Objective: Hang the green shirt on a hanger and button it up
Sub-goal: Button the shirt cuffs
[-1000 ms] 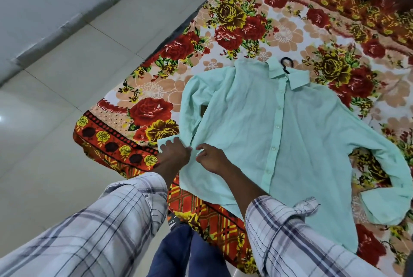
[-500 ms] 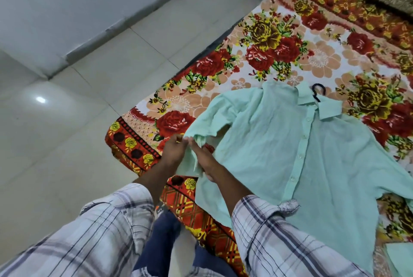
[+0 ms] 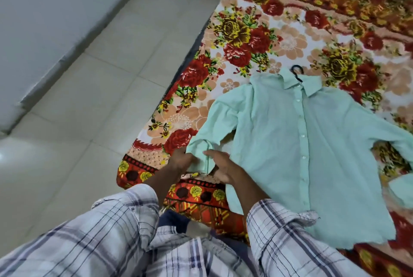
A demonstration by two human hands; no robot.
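- While the green shirt [image 3: 301, 142] is spread flat on the flowered blanket [image 3: 257, 37], with its collar toward the far edge, one cuff [image 3: 201, 158] is held up near the blanket's near left corner.
- The cuff is gripped by the left hand [image 3: 178, 161] from one side and pinched by the right hand [image 3: 221, 169] from the other. Neither hand is spread wide.
- A second ago this cuff was lying folded against the shirt's side. It has now been lifted, and the sleeve has been drawn out toward the corner.
- A black hanger hook [image 3: 297, 71] is seen poking out of the collar, so the shirt is judged to be on its hanger already.
- The buttons [image 3: 303, 135] down the front look closed, so the cuff may be the last bit to be done. Whether it is fastened cannot be told.
- The left edge is close by, with the tiled floor [image 3: 89, 97] past it, so the sleeve could be dragged off if pulled more.
- Open blanket is left beyond the collar, and the other sleeve [image 3: 400, 142] is laid toward the right edge.
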